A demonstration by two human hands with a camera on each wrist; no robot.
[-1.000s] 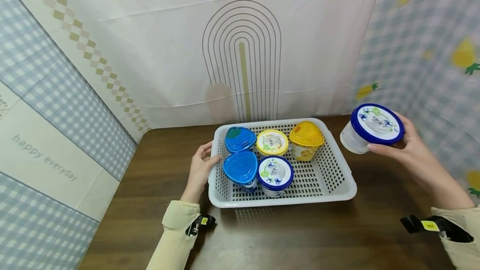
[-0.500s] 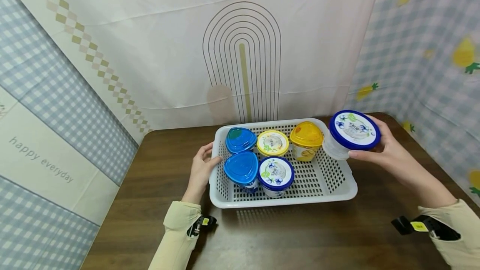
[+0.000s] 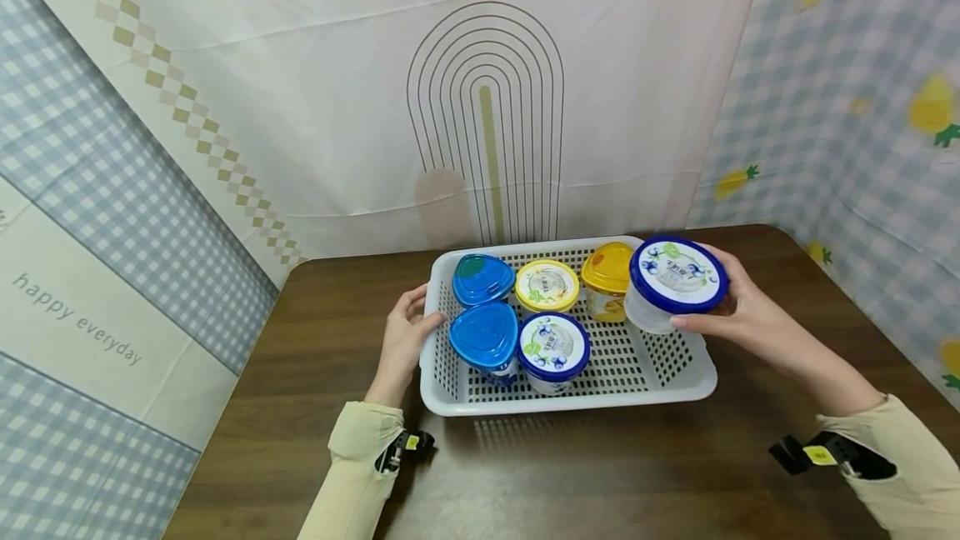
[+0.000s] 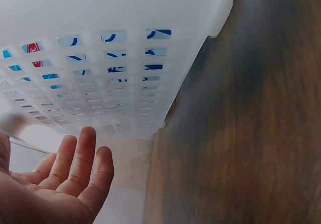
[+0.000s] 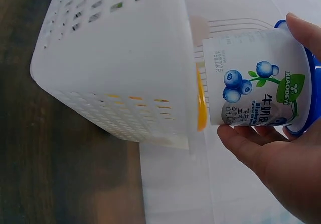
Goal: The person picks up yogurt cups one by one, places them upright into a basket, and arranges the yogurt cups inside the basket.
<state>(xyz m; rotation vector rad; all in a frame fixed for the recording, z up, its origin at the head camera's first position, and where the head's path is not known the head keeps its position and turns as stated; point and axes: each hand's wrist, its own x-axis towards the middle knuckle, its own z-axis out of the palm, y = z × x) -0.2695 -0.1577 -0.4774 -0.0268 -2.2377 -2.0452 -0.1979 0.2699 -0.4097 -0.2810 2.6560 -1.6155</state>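
Note:
In the head view, my right hand (image 3: pixel 727 302) holds a blueberry yogurt cup (image 3: pixel 678 275) with a round dark-blue lid over the right end of a white plastic basket (image 3: pixel 600 400). The right wrist view shows the thumb at the lid of this cup (image 5: pixel 251 78) and fingers along its side. My left hand (image 3: pixel 405 336) grips the basket's left rim, thumb over the edge; its fingers (image 4: pixel 83 158) lie outside the perforated wall. Inside sit two blue-lidded cups (image 3: pixel 483 336), another blueberry cup (image 3: pixel 553 348), a yellow round-lidded cup (image 3: pixel 547 286) and a yellow triangular-lidded cup (image 3: pixel 606 269), partly hidden.
The basket stands on a dark wooden table (image 3: pixel 570 473). A pale cloth (image 3: pixel 337 107) with printed arches hangs behind, and checked cloths (image 3: pixel 847 132) flank both sides. Each wrist carries a black strap with a small camera (image 3: pixel 795 455).
My right hand has carried the blueberry yogurt cup leftward and slightly down, from beside the basket to over its right end, overlapping the yellow cup. The left hand stays at the rim.

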